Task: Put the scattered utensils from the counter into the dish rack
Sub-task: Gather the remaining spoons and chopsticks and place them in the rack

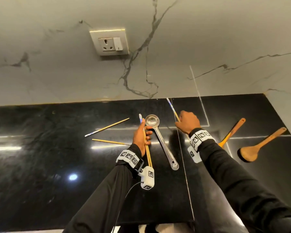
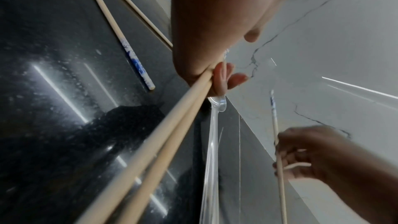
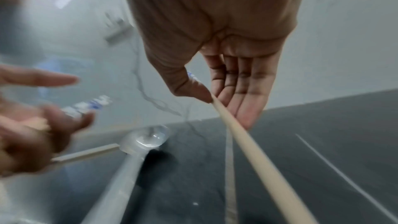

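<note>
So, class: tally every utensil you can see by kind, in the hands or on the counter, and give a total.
Chopsticks: 5. Two in the left hand, one in the right hand, two loose on the counter at and.
Steel ladle: 1.
Wooden spoon: 1.
Wooden spatula: 1.
Total: 8.

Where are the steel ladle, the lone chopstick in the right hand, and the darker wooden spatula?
steel ladle (image 1: 152,121): head view, on its round bowl.
lone chopstick (image 1: 172,107): head view, on the patterned shaft above the right hand (image 1: 189,121).
darker wooden spatula (image 1: 249,153): head view, on its blade.
</note>
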